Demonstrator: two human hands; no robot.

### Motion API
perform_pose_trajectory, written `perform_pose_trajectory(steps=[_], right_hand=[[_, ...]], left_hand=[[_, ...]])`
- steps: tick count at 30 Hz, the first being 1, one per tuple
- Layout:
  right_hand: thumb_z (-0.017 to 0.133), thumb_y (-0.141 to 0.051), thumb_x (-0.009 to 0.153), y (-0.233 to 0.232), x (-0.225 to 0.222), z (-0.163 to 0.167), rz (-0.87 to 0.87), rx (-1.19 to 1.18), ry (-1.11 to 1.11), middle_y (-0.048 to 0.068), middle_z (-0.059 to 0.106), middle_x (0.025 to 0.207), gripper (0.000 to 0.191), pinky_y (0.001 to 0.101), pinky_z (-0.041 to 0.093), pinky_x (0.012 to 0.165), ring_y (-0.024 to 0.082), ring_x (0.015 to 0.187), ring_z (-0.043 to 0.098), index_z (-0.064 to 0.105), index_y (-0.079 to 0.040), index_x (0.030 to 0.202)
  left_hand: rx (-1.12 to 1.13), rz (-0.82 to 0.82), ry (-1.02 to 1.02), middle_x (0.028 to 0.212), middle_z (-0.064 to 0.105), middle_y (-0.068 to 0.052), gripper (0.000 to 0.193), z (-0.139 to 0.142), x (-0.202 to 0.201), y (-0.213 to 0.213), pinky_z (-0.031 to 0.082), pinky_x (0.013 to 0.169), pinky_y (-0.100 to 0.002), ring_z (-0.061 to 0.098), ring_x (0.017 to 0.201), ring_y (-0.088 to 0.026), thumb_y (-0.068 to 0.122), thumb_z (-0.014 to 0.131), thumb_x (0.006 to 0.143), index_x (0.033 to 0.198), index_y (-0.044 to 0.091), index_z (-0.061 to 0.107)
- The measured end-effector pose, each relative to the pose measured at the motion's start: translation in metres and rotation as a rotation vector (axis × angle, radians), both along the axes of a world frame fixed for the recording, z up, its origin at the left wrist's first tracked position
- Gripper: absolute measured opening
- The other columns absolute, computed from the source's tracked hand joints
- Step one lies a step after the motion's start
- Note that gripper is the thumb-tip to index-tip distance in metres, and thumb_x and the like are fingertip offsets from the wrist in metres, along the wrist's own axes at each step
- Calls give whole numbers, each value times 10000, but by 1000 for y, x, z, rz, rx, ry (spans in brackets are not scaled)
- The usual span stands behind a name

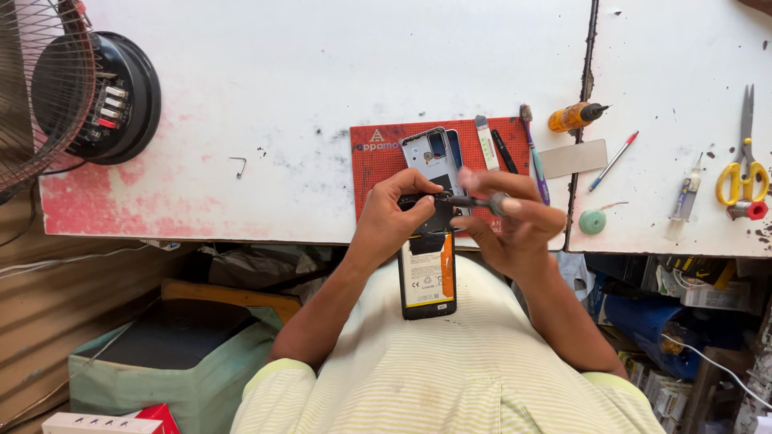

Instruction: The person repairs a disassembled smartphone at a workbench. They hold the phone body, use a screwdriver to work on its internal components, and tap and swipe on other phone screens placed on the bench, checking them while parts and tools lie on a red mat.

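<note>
The white counter [322, 104] fills most of my view, stained pink along its near edge, with a fan [76, 96] on its far left corner. At the near edge, right in front of my chest, lies a red work mat [378, 165], so small parts stay on one contrasting surface.

I hold the opened phone [428, 273] half off the counter, its lower end over my striped shirt and its upper end at the mat's edge; that brings the exposed inside close under my eyes. My left hand [398, 221] clamps the phone's upper part, fingers curled over it to steady it. My right hand [515, 229] pinches a small screwdriver [474, 202], fingers closed around its handle, the tip laid sideways onto the phone's upper section.

The removed back cover [430, 153] rests on the mat just beyond my hands, out of the way yet near. Beside it lie a toothbrush [532, 153] and slim pry tools [494, 149]. Well to the right sit an orange bottle [572, 116], a pen [613, 161] and yellow-handled scissors [744, 173].
</note>
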State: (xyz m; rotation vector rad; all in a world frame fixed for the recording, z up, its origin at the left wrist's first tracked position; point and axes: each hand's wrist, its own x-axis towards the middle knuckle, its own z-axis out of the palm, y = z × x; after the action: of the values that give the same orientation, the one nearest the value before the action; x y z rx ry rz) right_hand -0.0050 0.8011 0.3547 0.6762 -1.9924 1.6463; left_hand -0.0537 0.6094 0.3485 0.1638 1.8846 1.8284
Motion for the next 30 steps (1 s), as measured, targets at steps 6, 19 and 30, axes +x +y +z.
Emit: perform_pose_trajectory(steps=[6,19,30], right_hand=[[653,138,942,-7,-5,1,0,73,36,249,590,1199,644,358,660,859,305,1075,698,264,-184,1341],[669,85,1055,20,-6,-62,-253,-419,-135,155,664,1166,592,361,678,864,221,985,733,315,-232,1409],[668,132,1035,48,14,-158,-446,-327,-273,191,622,1221,605,351,632,919,255,1064,700,274,-172,1380]], left_hand=[[-28,17,-52,933,773,-51,130,0,1,-1,563,783,-240,701,881,-68,100,694,886,989,21,696],[41,81,-115,964,778,-71,83,3,-4,-9,574,796,-247,708,886,-88,61,714,908,976,29,677],[28,32,-178,992,777,-49,229,3,-18,-14,580,798,-229,702,889,-66,53,686,919,1139,33,747]])
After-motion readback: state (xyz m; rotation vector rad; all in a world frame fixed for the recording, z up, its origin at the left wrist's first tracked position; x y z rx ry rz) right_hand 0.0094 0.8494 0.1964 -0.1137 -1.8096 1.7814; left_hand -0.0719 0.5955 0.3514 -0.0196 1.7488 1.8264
